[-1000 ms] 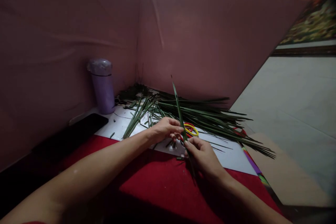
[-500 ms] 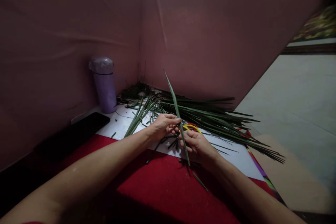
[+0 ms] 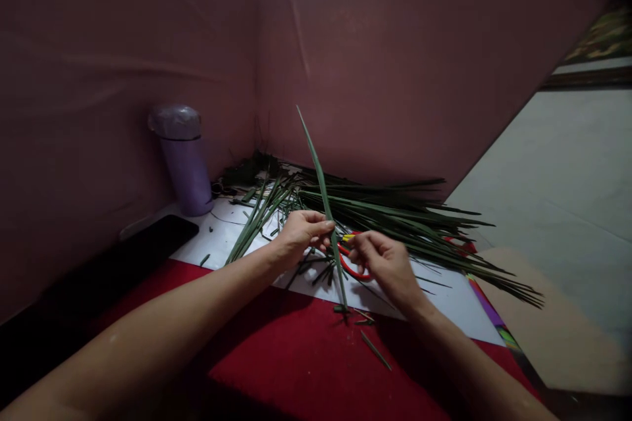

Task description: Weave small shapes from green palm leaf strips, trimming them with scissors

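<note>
Left hand (image 3: 306, 235): closed in a pinch, thumb against fingers, holding 1 green leaf strip (image 3: 322, 185) near its middle. The strip stands steeply, upper tip leaning left before the pink panel (image 3: 375, 79), lower end reaching down over the edge of the red cloth (image 3: 296, 358). Right hand (image 3: 388, 262): fingers curled at the red and yellow handles of the scissors (image 3: 352, 272), just right of the strip; whether the grip is closed on them cannot be told. Behind the hands, a large bundle of leaves (image 3: 415, 218) lies across the white sheet (image 3: 474, 316), its tips pointing right. Left of it lies a smaller bundle (image 3: 254, 227). At far left stand 1 purple tumbler (image 3: 189, 177) and, nearer, 1 flat black object (image 3: 168, 237)
</note>
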